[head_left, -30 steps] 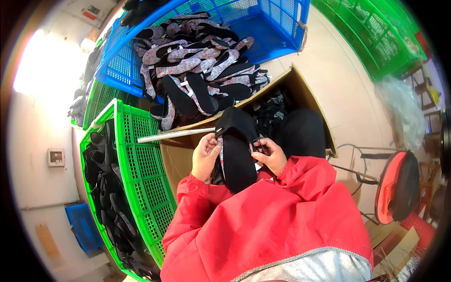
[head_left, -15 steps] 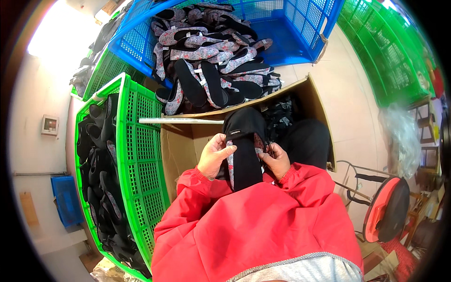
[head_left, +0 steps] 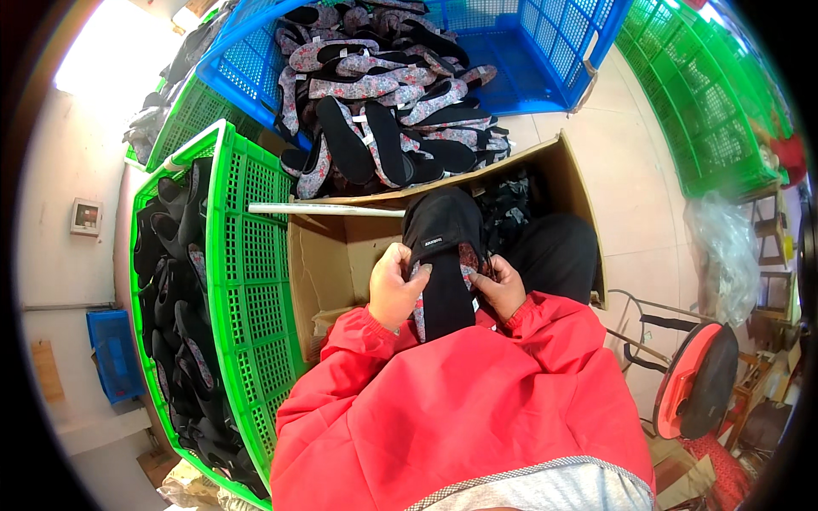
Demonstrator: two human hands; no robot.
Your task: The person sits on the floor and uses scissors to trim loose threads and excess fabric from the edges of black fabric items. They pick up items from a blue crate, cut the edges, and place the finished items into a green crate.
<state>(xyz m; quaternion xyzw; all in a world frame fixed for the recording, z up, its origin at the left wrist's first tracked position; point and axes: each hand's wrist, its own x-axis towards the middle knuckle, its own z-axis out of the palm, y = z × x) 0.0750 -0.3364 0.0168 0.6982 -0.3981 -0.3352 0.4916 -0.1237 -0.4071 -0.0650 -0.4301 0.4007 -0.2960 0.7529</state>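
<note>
The left hand grips the left edge of a black slipper at the centre of the frame, thumb pressed on its lining, while the right hand pinches the slipper's right edge, fingers curled around the patterned trim. The slipper is held upright between both hands, just above the red sleeves and over an open cardboard box that sits in front of the person. The box's left part looks mostly bare brown card; dark patterned pieces lie in its upper right corner.

At the top of the frame a blue plastic crate holds a heap of slippers with black soles and floral uppers, piled toward its left half, the right half showing bare mesh. At the left, a green plastic crate holds black slippers stacked along its far side. Another green crate stands at the upper right, its contents not visible. A white rod lies across the box's upper edge.
</note>
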